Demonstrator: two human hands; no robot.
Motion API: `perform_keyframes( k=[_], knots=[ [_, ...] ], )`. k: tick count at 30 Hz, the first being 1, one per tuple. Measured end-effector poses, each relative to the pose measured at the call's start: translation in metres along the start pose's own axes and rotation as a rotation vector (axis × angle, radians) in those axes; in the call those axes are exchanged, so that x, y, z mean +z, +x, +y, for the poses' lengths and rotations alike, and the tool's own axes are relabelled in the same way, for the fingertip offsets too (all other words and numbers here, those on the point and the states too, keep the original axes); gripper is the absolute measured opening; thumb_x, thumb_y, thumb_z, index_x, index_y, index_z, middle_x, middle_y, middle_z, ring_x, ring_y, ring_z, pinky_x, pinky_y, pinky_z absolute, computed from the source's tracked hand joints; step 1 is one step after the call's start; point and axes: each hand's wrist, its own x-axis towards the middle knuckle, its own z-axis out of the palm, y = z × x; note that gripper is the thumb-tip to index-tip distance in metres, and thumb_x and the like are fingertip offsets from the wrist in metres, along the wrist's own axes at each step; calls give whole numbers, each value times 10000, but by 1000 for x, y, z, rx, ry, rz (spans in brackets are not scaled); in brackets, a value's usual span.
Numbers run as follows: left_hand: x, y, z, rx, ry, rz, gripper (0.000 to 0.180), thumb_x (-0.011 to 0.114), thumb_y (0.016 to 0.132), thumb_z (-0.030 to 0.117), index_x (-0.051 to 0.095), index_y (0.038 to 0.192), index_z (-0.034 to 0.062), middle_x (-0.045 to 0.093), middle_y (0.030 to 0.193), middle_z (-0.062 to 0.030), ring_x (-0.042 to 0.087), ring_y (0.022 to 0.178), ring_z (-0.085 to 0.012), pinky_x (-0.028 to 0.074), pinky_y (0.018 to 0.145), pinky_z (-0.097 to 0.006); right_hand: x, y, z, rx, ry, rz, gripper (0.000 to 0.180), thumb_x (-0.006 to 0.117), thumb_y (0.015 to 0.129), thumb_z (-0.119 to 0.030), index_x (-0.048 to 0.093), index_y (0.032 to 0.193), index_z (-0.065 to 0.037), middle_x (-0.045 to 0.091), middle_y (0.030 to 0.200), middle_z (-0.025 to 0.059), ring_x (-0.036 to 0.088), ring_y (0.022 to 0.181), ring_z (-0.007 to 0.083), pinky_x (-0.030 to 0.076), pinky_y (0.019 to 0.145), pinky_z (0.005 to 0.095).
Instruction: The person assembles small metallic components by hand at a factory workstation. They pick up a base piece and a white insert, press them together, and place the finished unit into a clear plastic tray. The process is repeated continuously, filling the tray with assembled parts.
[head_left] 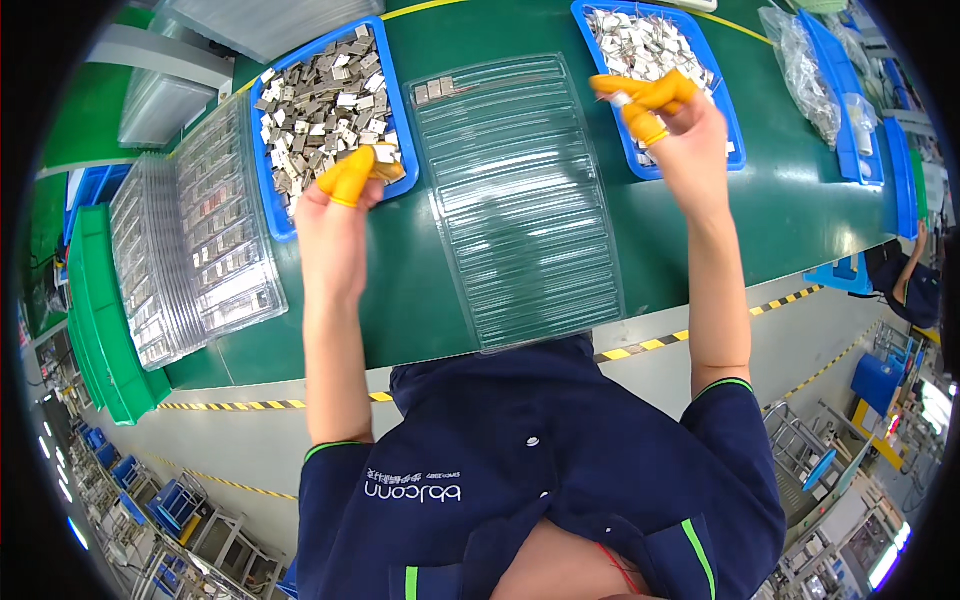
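My left hand (338, 205), with yellow finger cots, is over the near right corner of a blue bin (410, 150) of small silver-and-white rectangular parts (320, 105). Its thumb and fingers pinch one small white part (385, 153). Over the left side of another blue bin (738, 130), my right hand (675, 125) wears yellow finger cots too and pinches a small white connector (621, 99) with thin wires. That bin holds many white wired pieces (650, 45). Between my hands lies a clear ribbed plastic tray (530, 230), with a few silver parts (434, 90) in its far left corner.
Stacked clear trays (215, 240) holding parts lie at the left beside a green bin (100, 310). Plastic bags (805, 80) and a blue bin (850, 130) are at the right of the green table (400, 320). Another person (905, 280) is at the far right edge.
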Motion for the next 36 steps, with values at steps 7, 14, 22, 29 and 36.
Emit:
perform_keyframes(
  k=[7, 14, 22, 29, 36],
  knots=[
    [40, -44, -5, -103, -111, -88, 200, 567, 909, 145, 641, 1013, -9, 630, 782, -15, 525, 696, -61, 400, 663, -206, 37, -23, -29, -149, 28, -61, 152, 668, 739, 5, 526, 773, -37, 680, 909, 119, 630, 896, 165, 449, 887, 320],
    [49, -45, -4, -149, -143, -210, 199, 553, 916, 142, 634, 986, -26, 647, 828, -57, 555, 700, -86, 437, 667, -222, 43, -36, -32, 67, 379, -62, 189, 660, 779, 22, 479, 774, -32, 673, 937, 158, 623, 861, 149, 464, 813, 281],
    [67, -53, -13, -171, -126, -243, 190, 611, 874, 114, 636, 984, -39, 657, 828, -93, 612, 711, -153, 486, 674, -270, 66, -65, -25, -15, 21, 70, 139, 725, 713, -3, 623, 802, -34, 659, 872, 37, 589, 767, 96, 474, 736, 239],
    [64, -52, -16, -191, -177, -298, 224, 609, 866, 52, 590, 1055, -68, 655, 922, -120, 639, 766, -162, 515, 719, -266, 71, -73, -32, 225, 305, 106, 248, 711, 737, 28, 658, 979, 24, 670, 939, 75, 633, 826, 134, 523, 741, 254],
    [64, -53, -13, -176, -105, -280, 261, 652, 809, -10, 599, 1059, -61, 658, 949, -127, 656, 826, -199, 529, 750, -287, 69, -72, -30, 262, 220, 57, 213, 682, 756, 59, 652, 967, 67, 677, 934, 129, 643, 885, 180, 513, 820, 284]
  ],
)
